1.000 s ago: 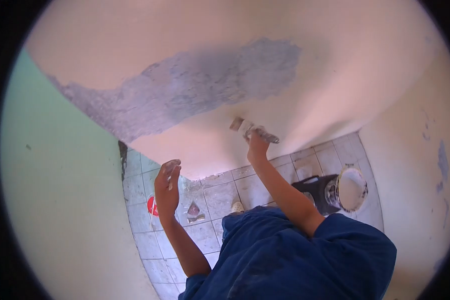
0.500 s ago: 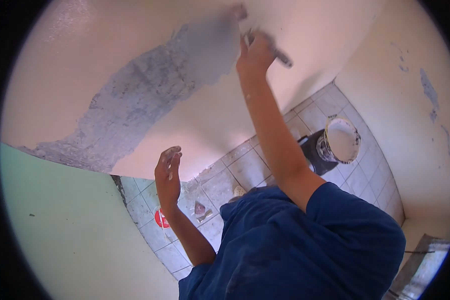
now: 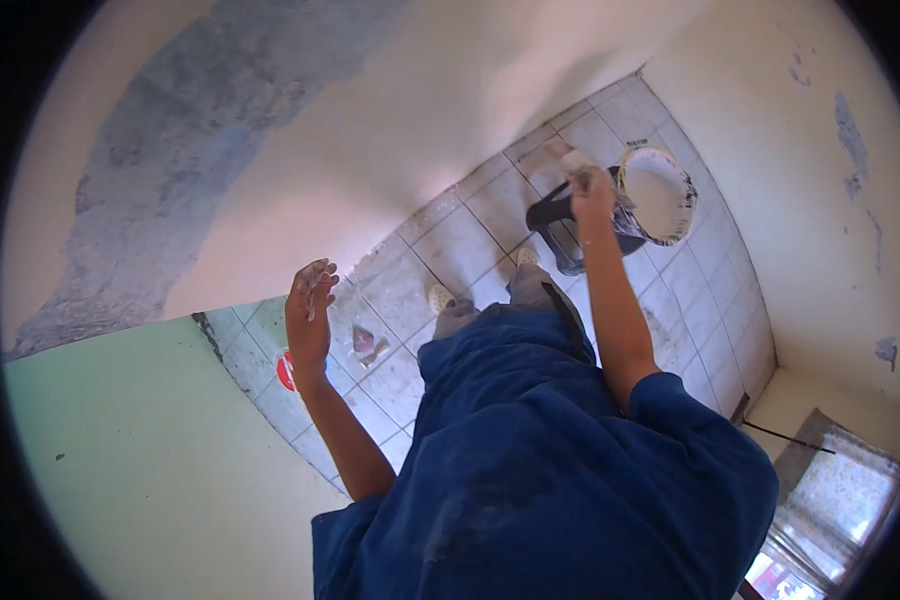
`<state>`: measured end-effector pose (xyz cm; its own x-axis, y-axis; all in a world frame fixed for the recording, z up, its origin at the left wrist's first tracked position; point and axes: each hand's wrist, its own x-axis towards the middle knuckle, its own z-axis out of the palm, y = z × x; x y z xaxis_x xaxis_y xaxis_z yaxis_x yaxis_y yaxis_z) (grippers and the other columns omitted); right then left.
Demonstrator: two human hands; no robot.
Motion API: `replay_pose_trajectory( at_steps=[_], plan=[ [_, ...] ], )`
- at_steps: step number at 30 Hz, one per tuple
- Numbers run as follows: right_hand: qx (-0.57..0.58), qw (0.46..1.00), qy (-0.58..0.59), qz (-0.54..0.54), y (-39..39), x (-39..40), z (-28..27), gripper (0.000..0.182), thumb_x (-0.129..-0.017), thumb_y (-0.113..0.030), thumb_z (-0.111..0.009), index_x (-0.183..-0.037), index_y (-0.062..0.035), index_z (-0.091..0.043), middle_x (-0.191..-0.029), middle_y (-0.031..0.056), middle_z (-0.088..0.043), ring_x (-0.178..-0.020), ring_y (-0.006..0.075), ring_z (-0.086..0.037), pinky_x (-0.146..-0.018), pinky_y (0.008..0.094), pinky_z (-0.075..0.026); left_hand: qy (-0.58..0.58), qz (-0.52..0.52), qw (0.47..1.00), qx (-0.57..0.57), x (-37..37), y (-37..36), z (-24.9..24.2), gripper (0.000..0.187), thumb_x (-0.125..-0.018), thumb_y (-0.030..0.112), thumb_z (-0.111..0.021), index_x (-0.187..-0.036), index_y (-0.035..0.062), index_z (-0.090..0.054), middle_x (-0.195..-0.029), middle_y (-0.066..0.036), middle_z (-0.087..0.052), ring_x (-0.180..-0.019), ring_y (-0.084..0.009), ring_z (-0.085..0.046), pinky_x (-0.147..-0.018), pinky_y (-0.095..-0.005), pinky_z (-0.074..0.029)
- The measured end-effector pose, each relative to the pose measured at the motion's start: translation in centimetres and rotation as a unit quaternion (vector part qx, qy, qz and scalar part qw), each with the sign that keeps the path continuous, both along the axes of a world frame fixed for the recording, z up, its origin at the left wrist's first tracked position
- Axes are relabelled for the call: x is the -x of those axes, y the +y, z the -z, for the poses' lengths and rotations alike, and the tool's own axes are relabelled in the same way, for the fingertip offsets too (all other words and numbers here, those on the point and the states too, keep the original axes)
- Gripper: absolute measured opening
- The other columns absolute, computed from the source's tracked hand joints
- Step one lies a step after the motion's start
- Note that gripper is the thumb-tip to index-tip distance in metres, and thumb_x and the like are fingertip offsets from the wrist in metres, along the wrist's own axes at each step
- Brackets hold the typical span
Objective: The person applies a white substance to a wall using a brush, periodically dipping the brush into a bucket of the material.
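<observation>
Nearest to me, filling the bottom of the frame, is my blue work shirt (image 3: 550,470), with both bare forearms reaching out of it. My left hand (image 3: 310,310), left of centre, is raised with the fingers loosely spread and holding nothing; the fingertips look smeared with white, so I judge I keep it clear of the cloth and free for balance. My right hand (image 3: 590,185), upper centre-right, is closed round a putty knife (image 3: 568,160), its blade pointing up and left, just beside the rim of the white bucket (image 3: 660,190); I reckon that grip suits reaching into the bucket, though I cannot tell whether the blade carries any filler. The bucket stands on a dark stool (image 3: 560,225) on the tiled floor (image 3: 450,240), lifted nearer to my reach. A shoe toe (image 3: 440,297) shows at centre. On the tiles left of it lie a scrap of debris (image 3: 367,345) and a red round thing (image 3: 286,370). Farthest off, at upper left, the pale wall (image 3: 450,90) shows a large bare grey patch (image 3: 170,150); a green wall (image 3: 120,460) fills the lower left.
</observation>
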<state>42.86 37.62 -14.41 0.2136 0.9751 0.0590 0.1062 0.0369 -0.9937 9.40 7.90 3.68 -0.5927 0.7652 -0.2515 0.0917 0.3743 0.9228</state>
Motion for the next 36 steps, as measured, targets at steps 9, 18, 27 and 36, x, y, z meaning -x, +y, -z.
replay_pose_trajectory(
  at_steps=[9,18,27,36],
  plan=[
    [0.087,0.91,0.32,0.249,1.1,-23.8,-4.4,0.019,-0.084,-0.004,-0.052,-0.101,0.0036,-0.048,-0.1,0.0164,-0.05,-0.092,0.0269,-0.054,-0.081,0.0398,-0.054,-0.004,0.095,0.995,0.043,-10.1,6.7,5.2,0.034,-0.089,0.025,-0.055,-0.114,0.0035,-0.053,-0.109,-0.013,-0.06,-0.1,-0.0229,-0.059,-0.084,-0.0344,-0.046],
    [0.115,0.977,0.178,0.032,6.2,-34.0,1.4,0.025,-0.078,-0.003,-0.059,-0.102,-0.0009,-0.051,-0.1,0.0108,-0.055,-0.096,0.0211,-0.056,-0.078,0.0374,-0.054,0.04,0.253,0.966,0.037,-29.9,21.3,6.5,0.033,-0.087,0.025,-0.056,-0.107,-0.0004,-0.054,-0.103,-0.018,-0.062,-0.094,-0.0278,-0.061,-0.08,-0.0353,-0.047],
    [0.145,0.978,-0.147,0.013,13.2,-36.7,15.2,0.026,-0.073,-0.009,-0.064,-0.098,-0.0032,-0.059,-0.092,0.0057,-0.061,-0.087,0.0179,-0.058,-0.075,0.0338,-0.049,0.015,0.267,0.958,0.099,-38.4,23.9,8.9,0.035,-0.088,0.027,-0.055,-0.112,0.0017,-0.053,-0.101,-0.015,-0.063,-0.094,-0.0266,-0.06,-0.08,-0.034,-0.046],
    [0.15,0.957,-0.234,-0.082,14.4,-35.2,24.7,0.051,-0.07,-0.018,-0.067,-0.115,0.0007,-0.051,-0.114,0.0112,-0.058,-0.105,0.025,-0.053,-0.094,0.0368,-0.039,0.027,0.146,0.974,0.17,-36.0,18.2,7.7,0.032,-0.09,0.026,-0.053,-0.114,0.0037,-0.053,-0.109,-0.011,-0.059,-0.101,-0.0222,-0.057,-0.088,-0.0341,-0.044]
  ],
)
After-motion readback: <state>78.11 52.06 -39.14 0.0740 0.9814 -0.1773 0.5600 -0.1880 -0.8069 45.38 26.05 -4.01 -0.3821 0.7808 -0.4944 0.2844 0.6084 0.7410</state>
